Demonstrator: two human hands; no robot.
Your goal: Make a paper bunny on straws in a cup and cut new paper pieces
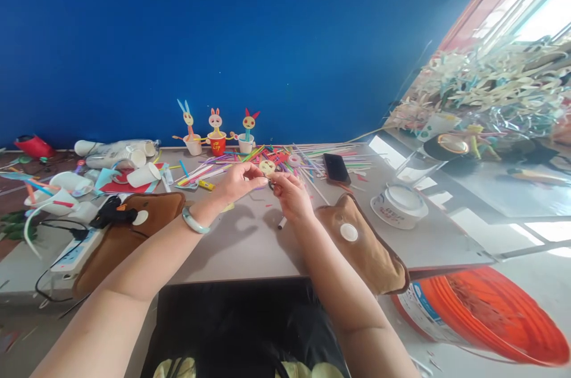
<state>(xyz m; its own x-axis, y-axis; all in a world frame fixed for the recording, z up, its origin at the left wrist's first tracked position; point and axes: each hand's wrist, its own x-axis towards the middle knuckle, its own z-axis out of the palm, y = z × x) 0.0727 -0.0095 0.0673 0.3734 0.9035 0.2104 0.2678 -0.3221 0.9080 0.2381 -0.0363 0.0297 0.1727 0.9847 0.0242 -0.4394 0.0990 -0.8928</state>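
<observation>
My left hand [243,182] and my right hand [289,191] meet above the middle of the table, fingertips pinched close together. What they grip is too small and covered to make out; a dark bit shows by the right fingers. Just behind the fingertips is a pale round disc [267,167] with markings; I cannot tell whether it is touched. Coloured paper strips [307,158] lie beyond the hands. Against the wall stand three cup figures with eared round heads: a blue-eared one [189,128], one in a red cup [217,145] and a red-eared one [248,131].
A black phone [336,169] lies right of the strips. Brown cushions [363,241] [154,217] flank my arms. Paper cups [143,175] and a power strip [78,250] are at left. A bowl-shaped tub [399,205] stands right, above an orange bucket [499,312] on the floor.
</observation>
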